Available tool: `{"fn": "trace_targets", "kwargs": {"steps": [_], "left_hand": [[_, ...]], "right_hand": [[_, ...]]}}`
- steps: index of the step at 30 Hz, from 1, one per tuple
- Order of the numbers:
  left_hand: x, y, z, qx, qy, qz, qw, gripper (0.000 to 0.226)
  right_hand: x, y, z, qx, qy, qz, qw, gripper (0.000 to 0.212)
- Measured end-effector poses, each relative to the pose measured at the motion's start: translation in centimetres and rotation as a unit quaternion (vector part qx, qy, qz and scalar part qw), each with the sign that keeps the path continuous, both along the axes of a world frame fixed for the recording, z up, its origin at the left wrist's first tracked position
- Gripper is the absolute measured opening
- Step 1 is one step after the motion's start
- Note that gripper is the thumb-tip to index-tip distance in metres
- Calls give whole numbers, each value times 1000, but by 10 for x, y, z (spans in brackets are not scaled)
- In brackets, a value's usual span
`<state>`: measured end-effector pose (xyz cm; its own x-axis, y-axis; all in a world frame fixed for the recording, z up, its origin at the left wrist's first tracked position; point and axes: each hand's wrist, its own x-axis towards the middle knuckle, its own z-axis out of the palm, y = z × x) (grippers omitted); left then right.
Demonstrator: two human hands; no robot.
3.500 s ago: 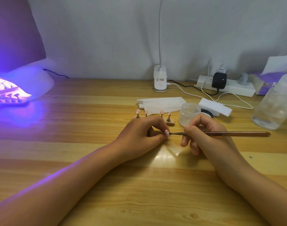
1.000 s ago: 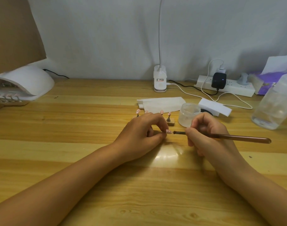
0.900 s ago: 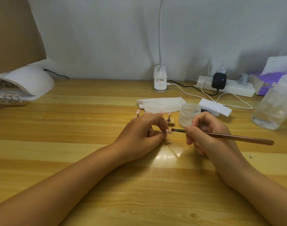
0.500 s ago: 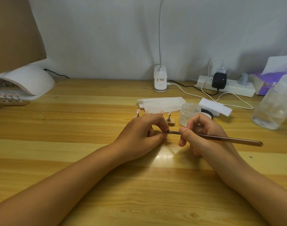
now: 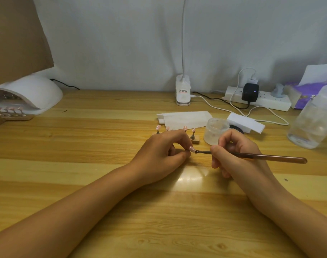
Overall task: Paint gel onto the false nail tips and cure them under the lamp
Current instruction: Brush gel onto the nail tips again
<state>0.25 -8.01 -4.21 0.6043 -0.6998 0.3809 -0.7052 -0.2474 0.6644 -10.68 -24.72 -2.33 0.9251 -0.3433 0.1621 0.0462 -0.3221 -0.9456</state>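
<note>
My left hand (image 5: 159, 155) rests on the wooden table and pinches a small pink false nail tip (image 5: 192, 149) between thumb and fingers. My right hand (image 5: 233, 155) grips a brown gel brush (image 5: 270, 157), and the brush's dark tip touches the nail tip. Behind my left hand a small wooden stand (image 5: 195, 140) carries several pink nail tips on pegs, partly hidden by my fingers. The white curing lamp (image 5: 28, 94) sits at the far left, unlit, with another row of nail tips (image 5: 10, 110) on a stand under its front.
A clear jar (image 5: 215, 130) stands just behind my right hand, beside a white block (image 5: 245, 122) and folded white paper (image 5: 185, 119). At the back are a desk lamp base (image 5: 183, 93), a power strip (image 5: 259, 98) with cables, a tissue pack (image 5: 307, 90) and a clear bottle (image 5: 313, 118).
The curing lamp's purple light went out. My right hand has stroked the brush back and forth over the nail tip; its tip now sits on the tip's right edge. My left hand stayed put.
</note>
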Motion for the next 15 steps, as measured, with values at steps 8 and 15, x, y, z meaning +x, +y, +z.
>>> {"fn": "trace_targets", "kwargs": {"steps": [8, 15], "left_hand": [[0, 0, -1, -5, 9, 1, 1000, 13], [0, -1, 0, 7, 0, 2, 1000, 10]], "right_hand": [[-2, -2, 0, 70, -51, 23, 996, 12], [-1, -1, -1, 6, -27, 62, 998, 12]]}}
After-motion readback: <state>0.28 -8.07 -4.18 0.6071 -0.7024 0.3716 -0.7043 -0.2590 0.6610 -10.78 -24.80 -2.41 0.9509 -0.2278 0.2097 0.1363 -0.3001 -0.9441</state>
